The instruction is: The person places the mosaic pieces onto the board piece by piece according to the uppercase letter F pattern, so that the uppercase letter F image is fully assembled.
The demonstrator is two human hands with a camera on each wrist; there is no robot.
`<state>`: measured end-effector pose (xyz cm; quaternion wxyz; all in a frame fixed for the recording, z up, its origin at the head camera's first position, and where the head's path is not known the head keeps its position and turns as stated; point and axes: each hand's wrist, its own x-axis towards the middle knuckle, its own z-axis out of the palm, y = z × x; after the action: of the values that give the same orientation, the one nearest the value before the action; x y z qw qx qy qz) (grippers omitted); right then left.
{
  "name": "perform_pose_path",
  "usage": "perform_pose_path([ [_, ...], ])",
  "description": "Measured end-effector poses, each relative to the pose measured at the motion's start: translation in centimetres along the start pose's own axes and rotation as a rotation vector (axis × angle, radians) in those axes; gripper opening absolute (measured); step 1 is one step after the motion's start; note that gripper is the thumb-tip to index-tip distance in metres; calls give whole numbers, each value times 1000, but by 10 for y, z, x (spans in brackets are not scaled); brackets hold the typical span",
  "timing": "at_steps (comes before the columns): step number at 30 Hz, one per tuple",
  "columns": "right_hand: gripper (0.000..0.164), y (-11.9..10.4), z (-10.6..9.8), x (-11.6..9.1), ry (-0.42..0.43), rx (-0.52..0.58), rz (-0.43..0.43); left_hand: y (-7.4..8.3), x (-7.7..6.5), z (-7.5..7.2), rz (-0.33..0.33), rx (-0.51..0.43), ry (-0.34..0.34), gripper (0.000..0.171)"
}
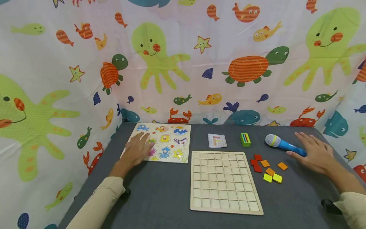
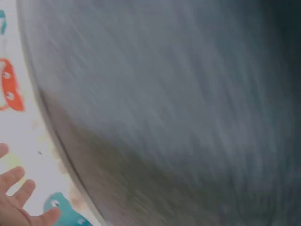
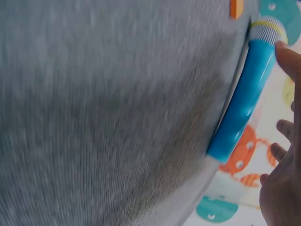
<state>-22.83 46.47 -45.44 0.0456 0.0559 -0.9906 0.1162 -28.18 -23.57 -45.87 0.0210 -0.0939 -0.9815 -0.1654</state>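
Observation:
My left hand (image 1: 138, 149) is over the left side of a wooden sea-animal peg puzzle (image 1: 185, 140), its fingers extended and holding nothing. On the right, my right hand (image 1: 314, 153) is spread beside a blue toy microphone (image 1: 288, 147) with a silver head, overlapping the handle's end in the head view. Nothing is gripped in it. From the right wrist, the microphone (image 3: 244, 99) lies on the grey table with the thumb near its head. The left wrist view has the left hand (image 2: 19, 207) at its lower left corner, fingers apart.
A wooden grid board (image 1: 224, 181) lies in the middle. Behind it are a printed card (image 1: 217, 140) and a green box with coloured sticks (image 1: 245, 140). Several red (image 1: 257, 169), orange (image 1: 270, 171) and yellow tiles (image 1: 267, 177) lie right of the board. A sea-animal curtain (image 1: 177, 95) borders the table.

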Motion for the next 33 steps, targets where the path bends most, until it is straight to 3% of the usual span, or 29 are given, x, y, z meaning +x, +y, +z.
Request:
perform_pose_path([
  [4,100,-17,1,-1,1,22,-20,16,-7,-3,12,-83,6,63],
  [11,87,-45,2,-2,-2,94,-62,49,-19,-7,71,-372,43,48],
  [14,85,-55,4,-2,-15,119,-72,64,-25,-9,57,-472,31,44],
  [24,74,-81,10,2,-94,228,-80,108,-41,1,-34,-681,-111,42],
  [33,64,-101,18,3,-130,294,-126,134,-50,23,-73,-942,-311,48],
])
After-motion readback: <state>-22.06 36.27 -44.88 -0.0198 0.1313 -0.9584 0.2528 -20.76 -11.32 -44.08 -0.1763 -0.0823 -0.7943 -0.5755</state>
